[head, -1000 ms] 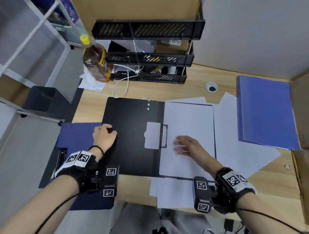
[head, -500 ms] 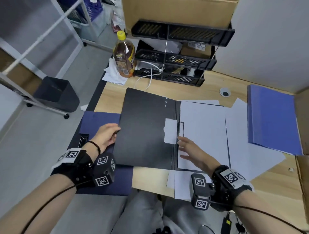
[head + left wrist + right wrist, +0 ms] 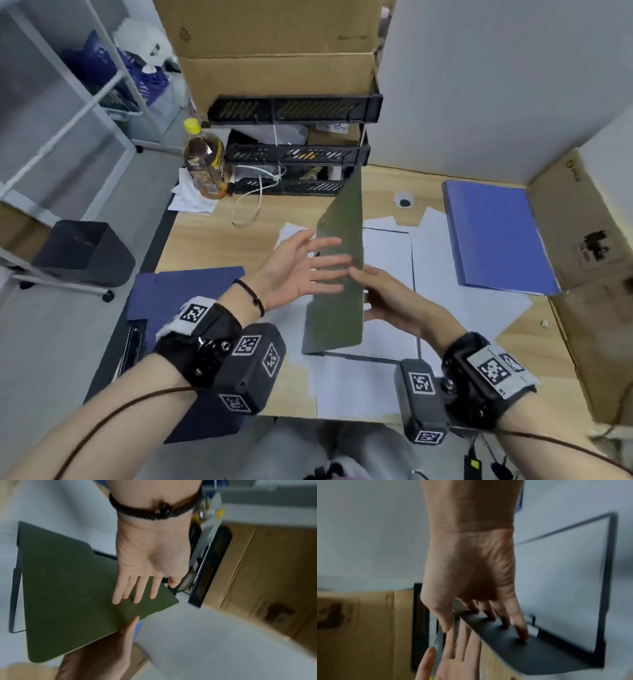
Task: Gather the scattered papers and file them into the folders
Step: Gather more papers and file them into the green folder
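The black folder's cover (image 3: 334, 325) stands nearly upright over its right half, where a white sheet (image 3: 387, 253) lies. My left hand (image 3: 301, 270) presses straight fingers flat against the cover's outer face (image 3: 68, 595). My right hand (image 3: 387, 301) holds the cover's free edge, thumb outside and fingers (image 3: 520, 628) on the inner face (image 3: 539, 655). Loose white papers lie right of the folder (image 3: 472, 308), at the front edge (image 3: 352, 390) and behind it (image 3: 291, 233). A blue folder (image 3: 493, 236) lies shut at the right. A dark blue folder (image 3: 191, 284) lies at the left.
A black stacked tray rack (image 3: 294, 150) and a brown bottle (image 3: 205, 168) stand at the desk's back, with a white cable (image 3: 246, 205) looping forward. A cardboard box (image 3: 589, 274) borders the right side. A dark bin (image 3: 82, 253) sits on the floor at the left.
The black cover, flat on the desk to the left a second ago, has swung up to near upright. My left hand went flat on its outer face; my right hand left the sheet and took its edge.
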